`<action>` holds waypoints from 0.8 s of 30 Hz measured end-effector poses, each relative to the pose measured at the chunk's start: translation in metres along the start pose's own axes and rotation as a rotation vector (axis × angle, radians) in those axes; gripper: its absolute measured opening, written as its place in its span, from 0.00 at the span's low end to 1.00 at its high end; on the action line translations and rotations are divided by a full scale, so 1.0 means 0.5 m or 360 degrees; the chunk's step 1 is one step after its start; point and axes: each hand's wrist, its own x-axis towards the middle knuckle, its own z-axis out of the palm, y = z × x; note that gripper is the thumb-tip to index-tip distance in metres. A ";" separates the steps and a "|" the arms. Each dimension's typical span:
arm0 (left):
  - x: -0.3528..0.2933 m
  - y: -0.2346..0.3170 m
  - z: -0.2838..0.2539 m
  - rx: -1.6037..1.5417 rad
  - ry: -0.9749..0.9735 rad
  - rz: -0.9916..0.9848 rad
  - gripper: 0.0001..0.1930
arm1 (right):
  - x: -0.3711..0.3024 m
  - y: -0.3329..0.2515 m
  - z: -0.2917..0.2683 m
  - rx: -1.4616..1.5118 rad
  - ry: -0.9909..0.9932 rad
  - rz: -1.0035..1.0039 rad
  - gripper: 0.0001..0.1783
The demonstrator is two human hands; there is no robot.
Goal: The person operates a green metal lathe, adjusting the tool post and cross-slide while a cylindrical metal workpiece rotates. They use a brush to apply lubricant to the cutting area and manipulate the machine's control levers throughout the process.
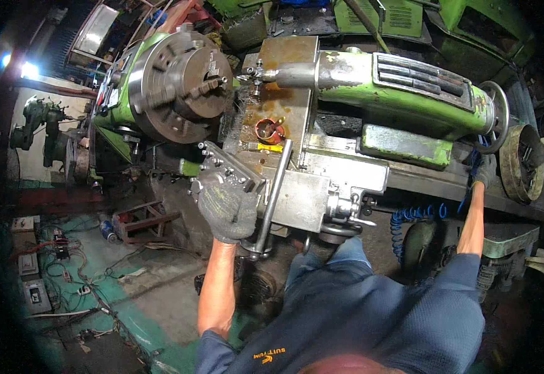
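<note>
My left hand (227,215), in a grey knitted glove, curls over the near corner of a lathe's square tool post (231,169). A long steel bar handle (275,196) slants just right of that hand. Stretched far to the right, my gloved right hand (486,169) is beside a bundle of blue hose (475,161), below the tailstock handwheel (501,117). Its fingers are dim and partly hidden, so any grip there cannot be made out. On the oily cross slide stand a red cup (269,131) with a brush in it and a yellow-handled tool (270,148).
The large chuck (181,87) holds a round metal workpiece (202,84), facing the green tailstock (403,87). A round tray (521,163) stands at the right end. Coiled blue hose (400,230) hangs below the bed. Cables (78,268) and a rusty metal frame (147,218) lie on the left floor.
</note>
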 end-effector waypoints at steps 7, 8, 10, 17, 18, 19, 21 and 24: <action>0.010 0.025 -0.021 0.0166 -0.0239 -0.0006 0.02 | 0.061 -0.359 -0.179 0.1057 0.0141 0.0022 0.23; 0.015 0.024 -0.022 0.0126 -0.0245 -0.0024 0.02 | 0.076 -0.402 -0.192 0.0885 0.0132 -0.0235 0.24; 0.029 0.033 -0.020 0.0044 -0.0257 -0.0056 0.03 | 0.113 -0.448 -0.198 0.0144 0.0178 -0.0060 0.28; -0.089 -0.052 -0.007 -0.0147 -0.0571 0.0041 0.09 | 0.196 -0.435 -0.167 -0.0581 0.0060 0.0308 0.30; -0.096 -0.071 -0.003 -0.0217 -0.0630 0.0077 0.09 | 0.198 -0.433 -0.175 -0.0661 0.0095 0.0303 0.29; -0.067 -0.064 -0.015 -0.0256 -0.0718 0.0135 0.09 | 0.189 -0.407 -0.190 -0.0712 0.0074 0.0348 0.29; -0.040 -0.072 -0.038 -0.0346 -0.0843 0.0151 0.09 | 0.202 -0.403 -0.199 -0.0786 0.0068 0.0331 0.28; -0.009 -0.059 -0.064 -0.0434 -0.0989 0.0136 0.09 | 0.210 -0.391 -0.185 -0.0839 0.0034 0.0297 0.26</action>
